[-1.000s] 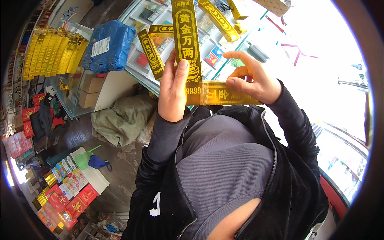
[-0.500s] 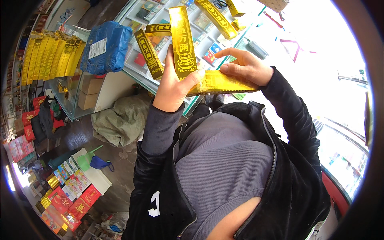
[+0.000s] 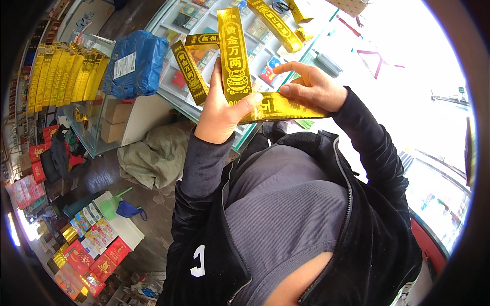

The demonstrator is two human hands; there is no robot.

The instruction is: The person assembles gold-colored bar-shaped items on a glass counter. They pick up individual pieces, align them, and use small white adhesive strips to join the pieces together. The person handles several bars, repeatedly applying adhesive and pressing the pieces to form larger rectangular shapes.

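My left hand is closed around the lower end of a long, narrow gold box that stands upright, with dark panels and printed characters. Its thumb presses where this box meets a second gold box lying crosswise to the right. Whether the two are joined cannot be made out. My right hand grips the right part of the crosswise box, thumb on top and index finger stretched away from it. Just left of my left hand, another gold box slants beside a shorter-looking gold piece, partly hidden behind the upright box.
Beneath my hands is a glass display counter with small packets in compartments. More gold boxes and dark scissors lie at its far side. To the left are a blue wrapped parcel and a row of gold boxes.
Both gold boxes have tilted slightly, so glare has left their faces and the print shows more clearly. My hands have hardly shifted and keep their hold.
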